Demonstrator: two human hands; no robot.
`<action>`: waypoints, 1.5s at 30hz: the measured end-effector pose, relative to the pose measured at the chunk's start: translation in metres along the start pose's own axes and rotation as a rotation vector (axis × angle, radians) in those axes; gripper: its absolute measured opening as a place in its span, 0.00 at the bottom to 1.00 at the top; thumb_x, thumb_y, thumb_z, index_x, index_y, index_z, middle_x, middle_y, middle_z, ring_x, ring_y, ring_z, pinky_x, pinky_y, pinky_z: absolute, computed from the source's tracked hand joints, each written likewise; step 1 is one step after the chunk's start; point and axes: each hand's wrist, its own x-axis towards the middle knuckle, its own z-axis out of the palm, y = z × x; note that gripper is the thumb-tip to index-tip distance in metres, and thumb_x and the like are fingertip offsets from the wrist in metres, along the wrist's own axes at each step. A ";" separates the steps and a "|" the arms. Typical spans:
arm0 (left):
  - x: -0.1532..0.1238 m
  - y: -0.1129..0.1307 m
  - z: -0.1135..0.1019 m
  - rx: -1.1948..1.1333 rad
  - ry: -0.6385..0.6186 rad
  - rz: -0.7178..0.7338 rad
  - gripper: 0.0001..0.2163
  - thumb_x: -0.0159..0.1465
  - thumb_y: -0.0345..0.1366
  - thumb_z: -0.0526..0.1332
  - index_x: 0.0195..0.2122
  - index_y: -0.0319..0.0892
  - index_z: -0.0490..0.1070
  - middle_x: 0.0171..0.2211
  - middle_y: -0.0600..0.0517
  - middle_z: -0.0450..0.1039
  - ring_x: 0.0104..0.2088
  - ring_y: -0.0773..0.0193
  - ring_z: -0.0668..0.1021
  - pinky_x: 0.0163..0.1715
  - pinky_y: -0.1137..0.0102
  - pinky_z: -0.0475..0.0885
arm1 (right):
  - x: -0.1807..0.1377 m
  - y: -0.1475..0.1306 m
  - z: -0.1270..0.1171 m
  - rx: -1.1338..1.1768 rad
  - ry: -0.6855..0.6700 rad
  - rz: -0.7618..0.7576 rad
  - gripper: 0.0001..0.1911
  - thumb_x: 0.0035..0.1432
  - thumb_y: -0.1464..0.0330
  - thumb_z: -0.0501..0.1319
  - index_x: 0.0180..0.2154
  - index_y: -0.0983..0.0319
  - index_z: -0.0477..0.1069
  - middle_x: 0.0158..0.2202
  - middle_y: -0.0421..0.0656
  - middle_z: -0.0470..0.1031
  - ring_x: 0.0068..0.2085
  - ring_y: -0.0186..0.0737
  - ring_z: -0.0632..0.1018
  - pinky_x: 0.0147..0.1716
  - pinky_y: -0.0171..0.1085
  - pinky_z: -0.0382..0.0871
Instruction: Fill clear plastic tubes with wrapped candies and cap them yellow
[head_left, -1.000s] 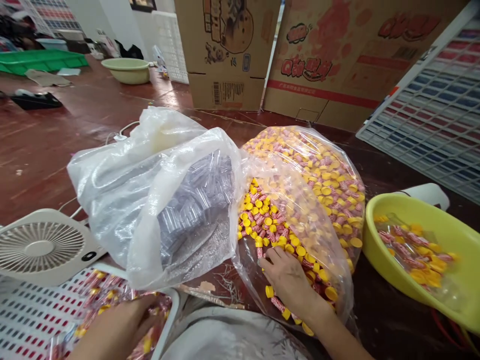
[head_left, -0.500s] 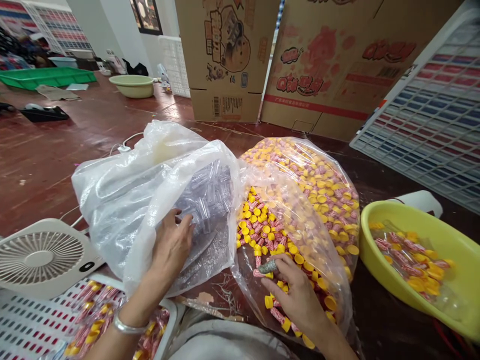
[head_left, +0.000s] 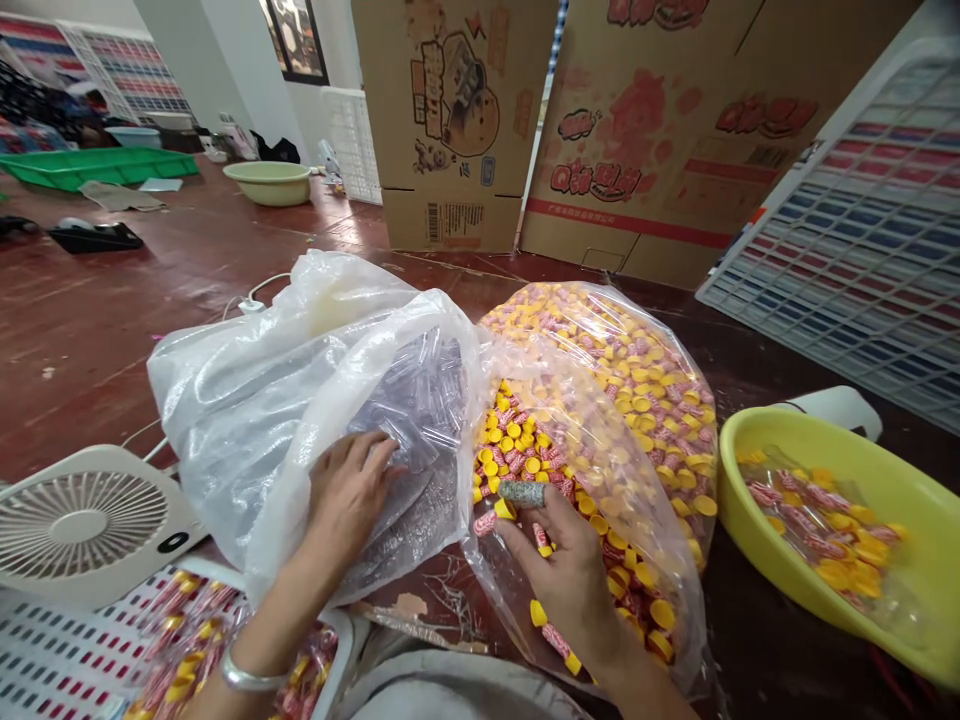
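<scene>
My left hand (head_left: 346, 497) reaches into a cloudy plastic bag (head_left: 247, 400) of clear plastic tubes (head_left: 420, 395), its fingers curled on one of them. My right hand (head_left: 566, 570) lies inside a clear bag (head_left: 600, 420) of yellow-capped, red-and-white candy pieces (head_left: 645, 390). Its fingers pinch one yellow-capped piece (head_left: 491, 518), and a grey finger cot (head_left: 521, 492) covers one fingertip. A silver bangle (head_left: 244, 678) sits on my left wrist.
A white desk fan (head_left: 82, 520) lies at the left above a white gridded tray (head_left: 52, 650) holding filled tubes. A yellow-green basin (head_left: 810, 560) with filled tubes sits at the right. Cardboard boxes (head_left: 457, 120) and a display rack (head_left: 855, 250) stand behind.
My left hand left the tray at the lower left and moved up into the bag of clear tubes. My right hand lifted from the pile, pinching a yellow-capped piece.
</scene>
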 end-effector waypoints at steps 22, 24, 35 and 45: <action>-0.072 0.098 0.026 -1.826 -0.585 -0.900 0.19 0.51 0.45 0.76 0.37 0.41 0.72 0.28 0.55 0.72 0.25 0.69 0.74 0.27 0.74 0.72 | -0.039 0.006 0.023 -0.176 -0.321 -0.265 0.37 0.41 0.59 0.79 0.48 0.62 0.66 0.46 0.50 0.75 0.51 0.56 0.76 0.56 0.57 0.70; -0.063 0.085 0.025 -1.692 -0.621 -0.752 0.18 0.51 0.41 0.75 0.37 0.42 0.71 0.28 0.57 0.69 0.25 0.69 0.72 0.26 0.74 0.70 | -0.027 0.006 0.017 -0.175 -0.448 -0.237 0.44 0.37 0.56 0.80 0.52 0.62 0.65 0.51 0.51 0.74 0.56 0.56 0.74 0.59 0.55 0.69; -0.011 0.032 0.029 0.018 -0.558 0.100 0.20 0.63 0.22 0.53 0.48 0.48 0.77 0.43 0.46 0.70 0.37 0.58 0.79 0.30 0.71 0.71 | 0.005 0.044 0.012 -0.909 -0.622 -0.020 0.09 0.65 0.76 0.60 0.44 0.58 0.72 0.45 0.46 0.75 0.40 0.42 0.81 0.34 0.34 0.72; -0.053 0.032 0.006 -0.825 -0.628 -0.256 0.16 0.65 0.50 0.59 0.43 0.43 0.74 0.29 0.53 0.74 0.27 0.62 0.75 0.26 0.72 0.70 | 0.000 0.049 0.009 -0.793 -0.576 -0.009 0.11 0.64 0.78 0.59 0.45 0.59 0.72 0.50 0.47 0.75 0.44 0.40 0.80 0.42 0.35 0.74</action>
